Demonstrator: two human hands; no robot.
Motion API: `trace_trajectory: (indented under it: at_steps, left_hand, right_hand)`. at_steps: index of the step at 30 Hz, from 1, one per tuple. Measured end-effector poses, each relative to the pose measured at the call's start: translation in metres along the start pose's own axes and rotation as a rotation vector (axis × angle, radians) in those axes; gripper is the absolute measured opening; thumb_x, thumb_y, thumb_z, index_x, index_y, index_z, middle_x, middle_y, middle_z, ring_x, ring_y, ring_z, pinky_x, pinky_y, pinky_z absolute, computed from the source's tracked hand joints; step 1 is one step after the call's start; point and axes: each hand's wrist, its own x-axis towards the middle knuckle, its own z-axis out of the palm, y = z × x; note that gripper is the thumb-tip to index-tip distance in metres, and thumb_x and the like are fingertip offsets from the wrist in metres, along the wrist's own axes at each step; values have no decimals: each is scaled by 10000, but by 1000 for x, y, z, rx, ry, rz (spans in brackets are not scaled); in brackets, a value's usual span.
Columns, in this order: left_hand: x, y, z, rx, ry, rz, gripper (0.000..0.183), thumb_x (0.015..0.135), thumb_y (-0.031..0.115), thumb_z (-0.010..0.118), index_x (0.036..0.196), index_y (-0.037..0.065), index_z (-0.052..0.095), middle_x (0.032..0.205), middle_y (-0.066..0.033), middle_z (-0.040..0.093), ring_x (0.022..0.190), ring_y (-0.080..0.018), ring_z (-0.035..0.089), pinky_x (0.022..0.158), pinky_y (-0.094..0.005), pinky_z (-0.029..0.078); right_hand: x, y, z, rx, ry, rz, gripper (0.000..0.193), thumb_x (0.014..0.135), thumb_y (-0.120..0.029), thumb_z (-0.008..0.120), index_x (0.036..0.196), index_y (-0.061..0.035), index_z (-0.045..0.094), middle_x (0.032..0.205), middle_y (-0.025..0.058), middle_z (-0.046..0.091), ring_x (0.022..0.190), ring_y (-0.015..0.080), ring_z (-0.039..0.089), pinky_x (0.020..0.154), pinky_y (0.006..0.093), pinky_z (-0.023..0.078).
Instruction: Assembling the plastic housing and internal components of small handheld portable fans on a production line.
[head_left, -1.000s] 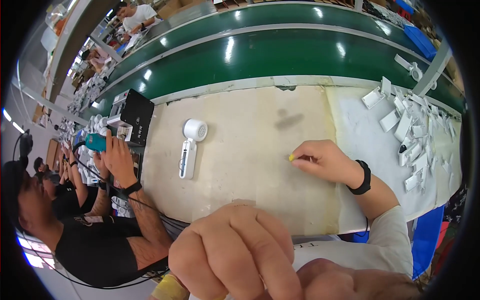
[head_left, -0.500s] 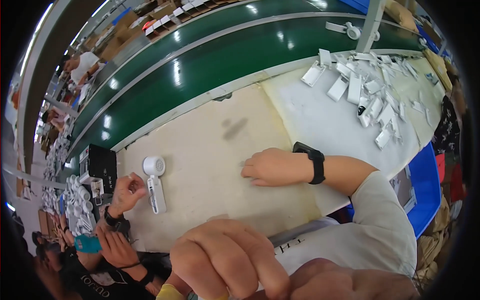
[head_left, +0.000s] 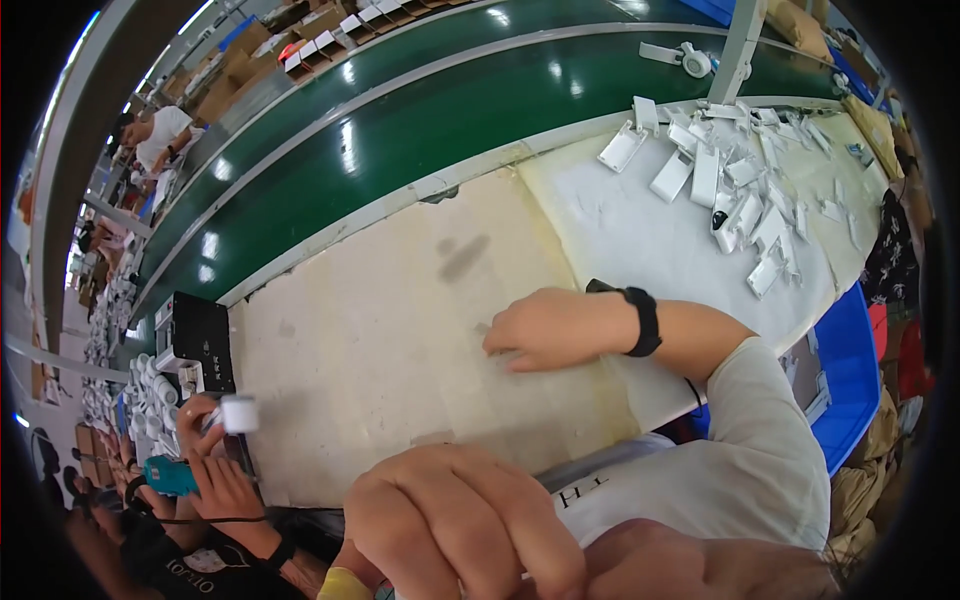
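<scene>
The fingers (head_left: 503, 347) of the right hand (head_left: 545, 328) lie stretched and flat on the pale table (head_left: 380, 350), palm down. They grasp nothing that I can see. A black band (head_left: 645, 320) sits on the wrist, and the white sleeve (head_left: 740, 450) runs to the near right.

The left hand (head_left: 460, 525) is very close to the camera at the near edge. Its fingers (head_left: 400, 530) are bent inward, but I cannot tell if they close on something; only a small yellow spot (head_left: 343, 584) shows under them.

The nearest loose things are the white plastic pieces (head_left: 740, 195), a scattered heap on the white sheet (head_left: 620, 230) at the far right, well apart from the right hand. I judge them light, stiff and rather smooth, so one may slip between the fingertips. The flat oblong ones seem best taken by their two long edges, lifted singly so that the heap does not slide.

Beyond the table runs a green conveyor belt (head_left: 400, 140), with one white device (head_left: 685, 58) on it. At the near left another person's hands (head_left: 215, 470) hold a white round-headed device (head_left: 238, 412) and a teal tool (head_left: 170, 476), beside a black box (head_left: 200, 340). A blue bin (head_left: 850, 370) stands at the right.
</scene>
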Motion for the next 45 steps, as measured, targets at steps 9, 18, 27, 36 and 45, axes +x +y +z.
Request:
trace_trajectory:
  at_steps: [9,18,27,36,45]
  left_hand:
    - [-3,-41,-72,448,184,-177,594,839,557,449,1068,11,490,1087,-182,518,899,-356,542,784,-431,430]
    - [-41,-117,-180,1686,306,-691,499,838,102,419,1325,33,330,1403,-187,279,1310,-445,156,1058,-476,169]
    - [-44,-121,-190,1740,409,-623,503,651,-58,479,1138,61,521,1258,-142,466,1218,-388,352,1016,-475,278]
    - [-51,-118,-184,1146,749,-460,285,840,50,481,1122,31,516,1142,-119,536,1127,-263,477,949,-388,384]
    - [-53,-94,-191,-81,949,-495,545,950,438,256,1183,-3,475,1134,-183,549,1045,-284,552,910,-397,442]
  right_hand:
    - [-48,119,-131,-406,356,371,230,747,-193,623,941,-70,617,936,89,602,896,282,557,754,379,467]
    - [-177,345,-228,-857,489,1175,512,685,-179,649,1159,-60,499,1109,165,541,1036,329,517,907,408,422]
    - [-276,554,-264,-690,133,1300,400,797,-173,533,1188,-91,522,1130,167,563,1034,319,540,896,431,411]
    - [-174,464,-267,-864,551,797,565,711,47,586,1240,-51,414,1251,182,407,1155,347,417,950,379,387]
    - [1,86,-209,-481,626,-29,674,625,97,616,1250,-47,410,1162,159,416,1049,344,478,889,322,404]
